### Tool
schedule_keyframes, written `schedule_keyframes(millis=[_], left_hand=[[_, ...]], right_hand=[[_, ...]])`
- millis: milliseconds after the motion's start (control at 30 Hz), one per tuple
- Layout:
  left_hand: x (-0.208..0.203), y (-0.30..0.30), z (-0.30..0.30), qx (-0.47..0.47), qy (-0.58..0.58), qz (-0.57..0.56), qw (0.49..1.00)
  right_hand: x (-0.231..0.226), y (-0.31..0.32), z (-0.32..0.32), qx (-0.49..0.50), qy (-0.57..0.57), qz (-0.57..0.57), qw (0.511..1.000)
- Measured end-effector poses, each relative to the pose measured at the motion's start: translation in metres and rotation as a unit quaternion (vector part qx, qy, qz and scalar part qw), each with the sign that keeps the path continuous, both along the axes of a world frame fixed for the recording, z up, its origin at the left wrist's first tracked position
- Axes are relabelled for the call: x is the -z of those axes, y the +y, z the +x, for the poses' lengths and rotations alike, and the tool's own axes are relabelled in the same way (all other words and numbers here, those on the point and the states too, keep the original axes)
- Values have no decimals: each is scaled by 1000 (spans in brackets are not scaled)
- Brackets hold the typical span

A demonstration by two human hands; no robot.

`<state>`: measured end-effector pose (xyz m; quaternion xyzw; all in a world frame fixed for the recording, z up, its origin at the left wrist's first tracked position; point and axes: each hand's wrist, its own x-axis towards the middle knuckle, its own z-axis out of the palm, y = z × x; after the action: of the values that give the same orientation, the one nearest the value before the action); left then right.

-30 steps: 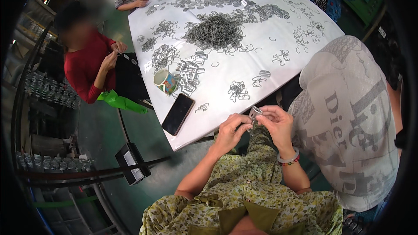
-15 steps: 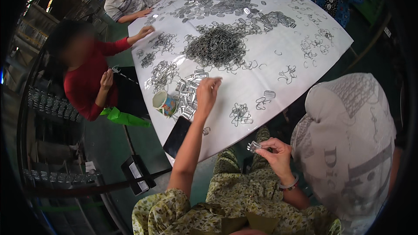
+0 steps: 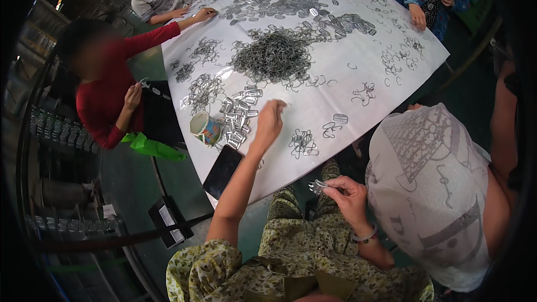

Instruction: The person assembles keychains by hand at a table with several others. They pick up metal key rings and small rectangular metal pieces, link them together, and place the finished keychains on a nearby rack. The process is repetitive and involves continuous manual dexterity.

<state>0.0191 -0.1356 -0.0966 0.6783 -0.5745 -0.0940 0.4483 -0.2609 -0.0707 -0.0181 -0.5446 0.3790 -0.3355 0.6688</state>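
The left hand [image 3: 269,124] hangs over the white table [image 3: 330,99] with its fingers bent, though from here I can't tell whether anything sits between them; the shiny metal buckles [image 3: 237,117] lie just to its left, long axes jumbled, and the dark heap of hooks [image 3: 272,56] is farther out, beyond its fingertips. The right hand [image 3: 351,197], off the table's near edge and well apart from both piles, pinches a small metal piece [image 3: 318,187], prongs pointing left, away from the palm; the left is clearly nearer the buckles.
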Motion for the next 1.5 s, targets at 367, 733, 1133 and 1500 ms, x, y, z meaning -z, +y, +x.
schedule_keyframes(millis=[367, 733, 1133, 1500], left_hand=[[-105, 142, -125, 149, 137, -4, 979], [-76, 144, -140, 120, 169, -107, 972], [-43, 139, -125, 175, 283, -102, 938], [-29, 143, -113, 179, 300, -45, 936]], right_hand=[[3, 16, -4, 60, -39, -68, 995], [-8, 14, -9, -13, 11, -147, 989], [8, -143, 113, -79, 147, -452, 876], [96, -254, 200, -196, 347, -669, 628]])
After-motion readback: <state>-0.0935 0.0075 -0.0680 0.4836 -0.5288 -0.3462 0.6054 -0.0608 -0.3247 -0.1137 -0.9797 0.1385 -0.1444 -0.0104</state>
